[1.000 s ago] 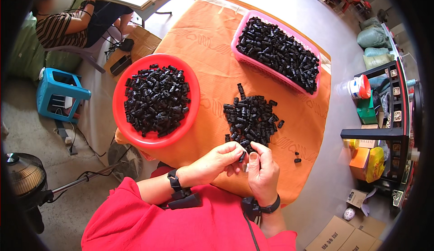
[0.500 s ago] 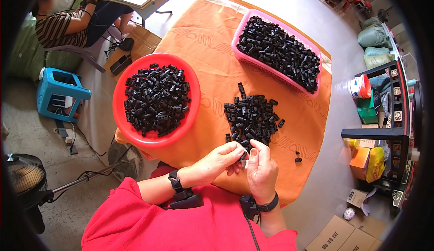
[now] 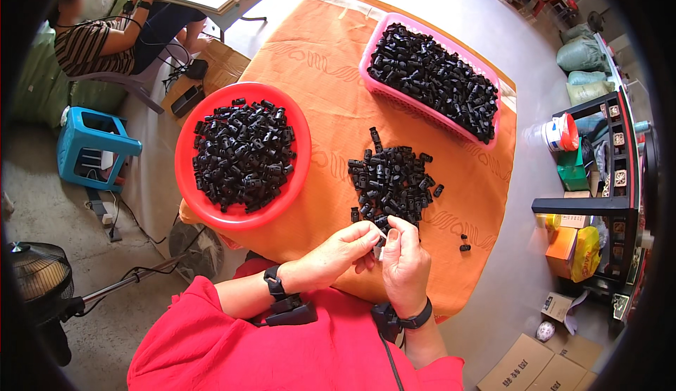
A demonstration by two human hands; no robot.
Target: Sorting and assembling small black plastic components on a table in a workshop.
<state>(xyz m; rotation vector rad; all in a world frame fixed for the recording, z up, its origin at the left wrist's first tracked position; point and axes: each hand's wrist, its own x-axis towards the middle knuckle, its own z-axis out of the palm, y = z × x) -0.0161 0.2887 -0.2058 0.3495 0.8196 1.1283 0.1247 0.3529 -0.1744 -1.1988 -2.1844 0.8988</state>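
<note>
Many black parts — red bowl heaped, pink basket filled

A small pale piece is pinched between the left hand and right hand, mostly hidden by the fingers. Just beyond lies a loose pile of short, black, tube-like plastic pieces, jumbled at all angles on an orange cloth. Two strays lie apart, to the right. Similar black pieces heap a round red bowl and fill a pink basket.
</note>
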